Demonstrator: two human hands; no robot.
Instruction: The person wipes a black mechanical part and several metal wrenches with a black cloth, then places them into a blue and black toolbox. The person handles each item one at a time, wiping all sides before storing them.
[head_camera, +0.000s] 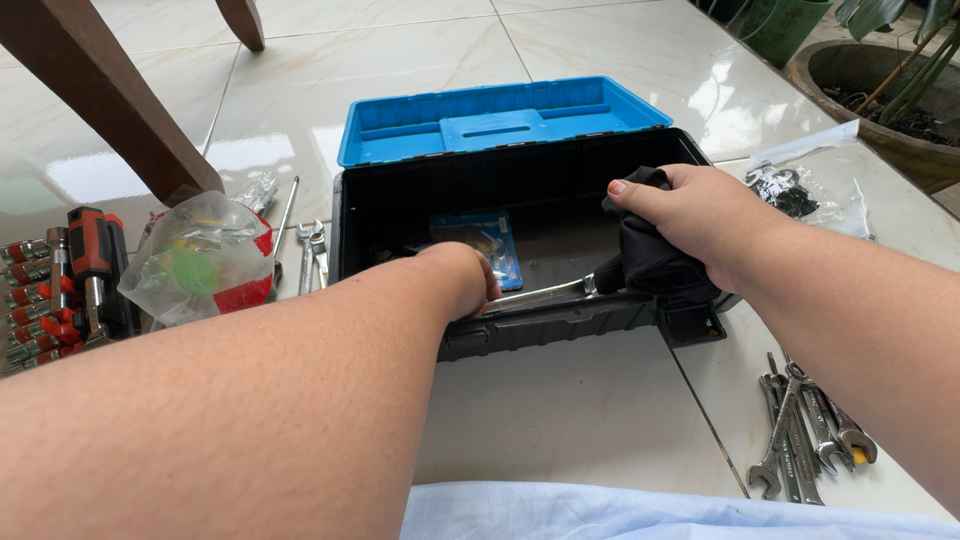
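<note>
While both hands worked over the open black toolbox, blue lid up.
Left hand fingers gripped a wrench; right hand fingers clutched a black cloth; blue packet lay inside.

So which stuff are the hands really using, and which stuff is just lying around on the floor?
In use:
- left hand holding a silver wrench
- right hand pressing a black cloth on the wrench
- open toolbox under both

Lying about:
- pile of wrenches
- clear bag of bits
- screwdriver set
- two small wrenches
- plastic bag of black parts
</note>
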